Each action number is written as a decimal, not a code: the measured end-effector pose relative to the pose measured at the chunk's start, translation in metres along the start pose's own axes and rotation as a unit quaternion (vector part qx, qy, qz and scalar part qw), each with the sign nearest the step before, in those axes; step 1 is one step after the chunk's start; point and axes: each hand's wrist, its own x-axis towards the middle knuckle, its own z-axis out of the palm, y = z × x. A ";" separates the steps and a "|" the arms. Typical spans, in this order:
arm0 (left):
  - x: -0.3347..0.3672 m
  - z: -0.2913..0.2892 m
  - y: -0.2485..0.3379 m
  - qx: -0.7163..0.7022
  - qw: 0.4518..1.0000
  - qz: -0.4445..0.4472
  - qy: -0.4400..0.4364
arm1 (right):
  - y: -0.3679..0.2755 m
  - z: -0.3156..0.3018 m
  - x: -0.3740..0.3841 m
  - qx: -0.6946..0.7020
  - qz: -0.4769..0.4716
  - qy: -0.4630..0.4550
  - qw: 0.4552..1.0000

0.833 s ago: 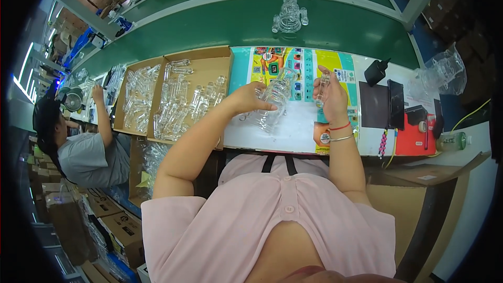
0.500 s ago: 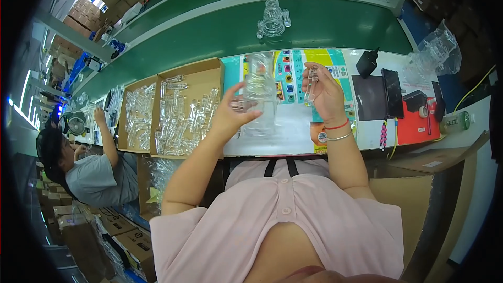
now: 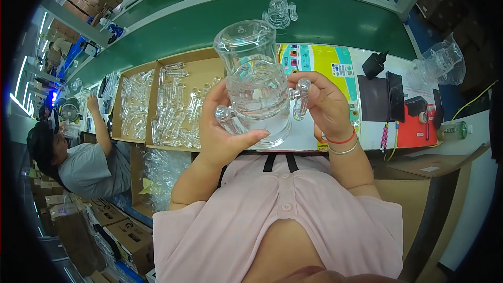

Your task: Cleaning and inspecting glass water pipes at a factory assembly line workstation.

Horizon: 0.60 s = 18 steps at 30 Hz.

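Note:
A large clear glass vessel [image 3: 257, 86] with a flared mouth and ringed middle is held up over the table, tilted slightly. My left hand [image 3: 217, 133] wraps its lower left side, thumb across the front near the base. Beside that palm, a small glass side tube [image 3: 226, 117] sticks out from the vessel. On the opposite side, my right hand [image 3: 331, 107] pinches a short round-ended glass tube [image 3: 301, 98] between thumb and fingers. The tube's inner side meets the vessel wall; whether it is fixed there I cannot tell.
Cardboard trays [image 3: 151, 106] of small glass tubes lie to the left, near a seated co-worker [image 3: 86, 165]. A similar glass piece [image 3: 279, 11] stands on the green shelf. To the right are a black dropper bottle [image 3: 374, 65], a phone [image 3: 395, 94] and a bagged glass piece [image 3: 437, 63].
The vessel has come up toward me, now in my left hand's grip. My right hand has brought the small tube against the vessel's right side. The whole view has shifted slightly.

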 end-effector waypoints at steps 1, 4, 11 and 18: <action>0.000 -0.001 0.001 0.020 1.000 0.006 -0.007 | 0.000 0.001 0.000 -0.006 -0.007 -0.002 1.000; -0.001 -0.003 0.003 0.056 0.998 0.013 -0.020 | 0.000 0.001 -0.002 -0.023 -0.012 -0.001 1.000; -0.003 -0.005 0.002 0.066 0.997 -0.003 -0.025 | 0.000 0.009 -0.004 -0.084 -0.042 0.026 0.995; -0.012 -0.001 -0.008 0.087 0.996 0.018 0.031 | -0.004 0.020 -0.003 -0.127 -0.042 0.080 0.988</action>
